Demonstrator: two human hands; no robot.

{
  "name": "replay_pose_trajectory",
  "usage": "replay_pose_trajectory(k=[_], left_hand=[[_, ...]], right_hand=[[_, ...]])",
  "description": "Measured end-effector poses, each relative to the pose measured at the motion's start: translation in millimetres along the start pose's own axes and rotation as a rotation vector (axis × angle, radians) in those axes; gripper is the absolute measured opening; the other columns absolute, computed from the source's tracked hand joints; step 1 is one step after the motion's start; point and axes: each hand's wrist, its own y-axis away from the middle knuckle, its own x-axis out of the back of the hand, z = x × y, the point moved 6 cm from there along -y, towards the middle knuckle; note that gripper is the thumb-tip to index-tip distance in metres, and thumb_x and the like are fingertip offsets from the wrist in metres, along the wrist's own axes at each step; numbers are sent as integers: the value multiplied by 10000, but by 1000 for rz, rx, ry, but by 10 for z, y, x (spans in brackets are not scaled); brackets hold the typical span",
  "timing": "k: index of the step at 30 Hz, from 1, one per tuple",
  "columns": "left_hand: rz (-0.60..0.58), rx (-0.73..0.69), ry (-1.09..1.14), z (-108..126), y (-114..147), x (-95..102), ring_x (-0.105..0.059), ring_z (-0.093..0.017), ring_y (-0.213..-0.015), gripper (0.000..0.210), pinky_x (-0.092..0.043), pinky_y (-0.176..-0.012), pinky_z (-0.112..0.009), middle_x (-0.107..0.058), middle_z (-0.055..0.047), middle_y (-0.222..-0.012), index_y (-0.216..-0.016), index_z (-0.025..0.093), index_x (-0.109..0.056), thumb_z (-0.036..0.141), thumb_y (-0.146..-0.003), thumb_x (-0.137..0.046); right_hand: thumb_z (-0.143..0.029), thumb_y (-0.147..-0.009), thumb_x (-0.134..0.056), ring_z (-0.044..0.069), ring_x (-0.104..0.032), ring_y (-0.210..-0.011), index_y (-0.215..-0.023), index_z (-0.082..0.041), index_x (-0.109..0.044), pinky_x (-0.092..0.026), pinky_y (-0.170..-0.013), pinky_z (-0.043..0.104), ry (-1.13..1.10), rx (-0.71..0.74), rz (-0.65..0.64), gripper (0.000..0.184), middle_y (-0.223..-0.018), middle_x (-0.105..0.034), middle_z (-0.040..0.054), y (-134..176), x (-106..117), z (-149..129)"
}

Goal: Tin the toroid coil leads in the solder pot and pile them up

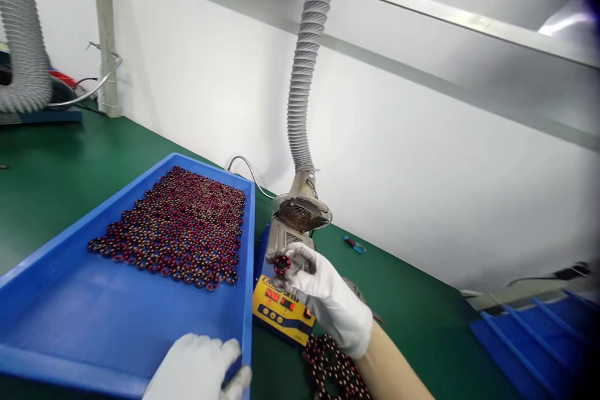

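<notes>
Head view, left to right. Blue tray: dark rings with red and copper-coloured marks lie packed in rows at its far part; the near floor is bare. Left hand, white-gloved: fingers bent at the near end of the tray's right wall; whether they grip it cannot be told. Risk: a pull or knock here could jolt the tray and disorder the rows.

Yellow-fronted unit: red digits lit, standing just beside the tray under an extractor hood. If its steel top runs hot, stray contact could scorch a glove.

Single ring: pinched in the fingertips of the right hand, held in front of the unit's steel housing. The glove's fingertips are stained grey; a slack pinch could drop the ring onto the unit.

Loose rings: heaped below the right wrist, where a lowered forearm could scatter them. Pliers: on the green bench, well apart from both hands.
</notes>
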Motion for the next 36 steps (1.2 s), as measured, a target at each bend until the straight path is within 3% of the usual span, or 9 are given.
replay_pose_trajectory(k=[2,7,10,14,20,24,26,30,36], left_hand=[[21,-27,55,16,21,62,-659,-282,-716,211,-491,-662,-406,-703,-43,-744,-819,234,-621,352,-824,-447],[75,-16,74,10,57,119,-660,-269,-692,250,-485,-638,-366,-699,-50,-714,-774,222,-618,420,-805,-468],[91,-4,63,8,66,101,-656,-280,-717,271,-486,-649,-385,-703,-65,-761,-808,219,-627,411,-825,-437],[117,-3,42,16,76,109,-656,-287,-704,313,-489,-635,-394,-706,-83,-760,-801,202,-639,411,-841,-409],[161,-5,-14,32,116,196,-657,-278,-668,332,-473,-617,-377,-701,-82,-716,-755,195,-632,385,-860,-381],[146,-24,-27,37,119,177,-655,-268,-671,369,-457,-629,-368,-697,-74,-713,-773,210,-623,387,-890,-321],[132,-28,-34,30,105,156,-651,-265,-684,381,-449,-644,-369,-693,-78,-723,-814,209,-622,376,-903,-291],[79,-34,-54,23,77,119,-645,-259,-714,386,-436,-658,-362,-695,-94,-782,-928,194,-626,358,-909,-277],[35,-1,-62,15,87,100,-638,-276,-820,352,-435,-729,-391,-690,-101,-983,-1041,210,-607,331,-902,-307]], right_hand=[[-258,-595,-749,105,-577,-617,-831,-219,-512,-479,-622,254,196,101,-13,337,-773,-578,-26,-93,-147,149],[-144,-675,-606,166,-624,-761,-847,-193,-615,-475,-698,274,1259,208,-192,178,-859,-673,38,-307,-650,713],[-136,-629,-634,267,-622,-756,-676,-129,-675,-451,-720,381,1503,165,-268,63,-709,-685,120,-355,-818,968],[-102,-681,-559,344,-568,-889,-745,-33,-697,-417,-724,442,1766,162,-294,167,-872,-653,243,-376,-910,1070],[-151,-719,-542,333,-522,-969,-859,-105,-696,-402,-765,432,1817,246,-224,213,-1050,-614,187,-254,-876,652],[-207,-839,-449,247,-483,-1072,-1095,-238,-594,-367,-889,385,1712,277,-63,296,-1208,-558,64,231,-530,205],[-207,-838,-474,204,-521,-1022,-1021,-251,-626,-381,-886,340,1492,301,80,242,-1134,-602,43,593,-289,108],[-241,-785,-568,238,-572,-938,-720,-236,-697,-407,-839,369,1423,-37,67,145,-976,-670,48,1213,61,675],[-198,-699,-610,316,-580,-893,-762,-155,-664,-405,-813,444,1475,-218,81,93,-880,-677,137,1465,92,1366]])
